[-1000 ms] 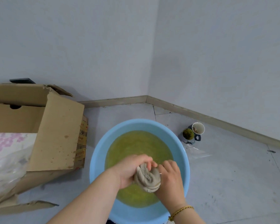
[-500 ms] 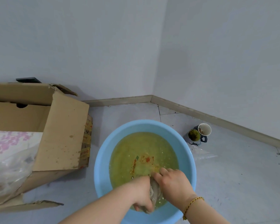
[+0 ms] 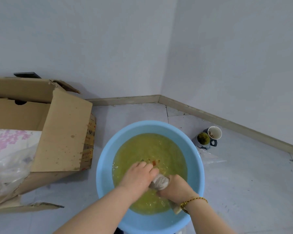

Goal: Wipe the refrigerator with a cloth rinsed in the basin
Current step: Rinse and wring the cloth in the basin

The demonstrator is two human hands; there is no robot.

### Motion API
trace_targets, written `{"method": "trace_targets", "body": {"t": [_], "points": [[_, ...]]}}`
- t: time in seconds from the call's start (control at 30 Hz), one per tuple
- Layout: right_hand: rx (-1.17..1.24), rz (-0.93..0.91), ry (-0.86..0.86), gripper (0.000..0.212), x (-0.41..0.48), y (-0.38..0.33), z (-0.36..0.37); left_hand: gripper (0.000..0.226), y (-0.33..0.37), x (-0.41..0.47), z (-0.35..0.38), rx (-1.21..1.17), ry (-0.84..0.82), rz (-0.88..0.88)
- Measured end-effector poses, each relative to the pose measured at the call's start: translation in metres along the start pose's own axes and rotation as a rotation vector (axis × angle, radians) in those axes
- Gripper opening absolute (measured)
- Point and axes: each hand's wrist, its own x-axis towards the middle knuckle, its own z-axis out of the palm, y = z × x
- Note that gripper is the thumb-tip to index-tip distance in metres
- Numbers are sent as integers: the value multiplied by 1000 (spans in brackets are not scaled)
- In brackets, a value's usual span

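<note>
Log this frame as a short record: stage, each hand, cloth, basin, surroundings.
stage: rinsing, both hands over the basin
left hand: grips the cloth
right hand: grips the cloth too; bracelet on the wrist
cloth: grey, bunched between the hands, one end trailing under the right wrist
basin: blue, holds murky yellow-green water
box: open cardboard, left of the basin
cups: two, right of the basin
</note>
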Motion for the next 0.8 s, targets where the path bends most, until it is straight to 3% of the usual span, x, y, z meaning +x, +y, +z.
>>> {"method": "trace_targets", "body": {"t": [0.1,0.17,0.2,0.27,0.33,0.43,0.53,0.57,0.63,0.67,0.73,0.8], "points": [[-318,10,426,14,-3,3,10,98,6,-7,2,-394,-87,-350],[-504,-119,769,6,-2,14,22,109,13,-16,0,-922,-262,-544],[-538,-223,877,10,-1,20,26,103,17,-17,-2,-1293,-303,-623],[-540,-457,1003,18,0,29,35,66,23,-18,-11,-1965,-290,-722],[-535,-665,1094,15,-2,32,43,44,28,-14,-7,-2267,-180,-781],[-390,-811,1178,25,-11,26,47,41,41,-16,-4,-2294,-27,-791],[-249,-727,1148,15,-21,22,50,18,48,-12,2,-2409,31,-762],[-120,-627,1069,15,-26,18,48,5,48,-9,-2,-2423,104,-760],[212,-259,809,8,-34,3,43,15,45,3,-8,-2405,294,-751],[364,-124,660,20,-35,-3,41,17,44,7,-10,-2370,369,-727],[561,-99,554,27,-28,-6,38,21,41,10,-21,-2291,443,-625],[692,-121,486,18,-24,-12,33,24,37,11,-30,-2219,453,-550]]}}
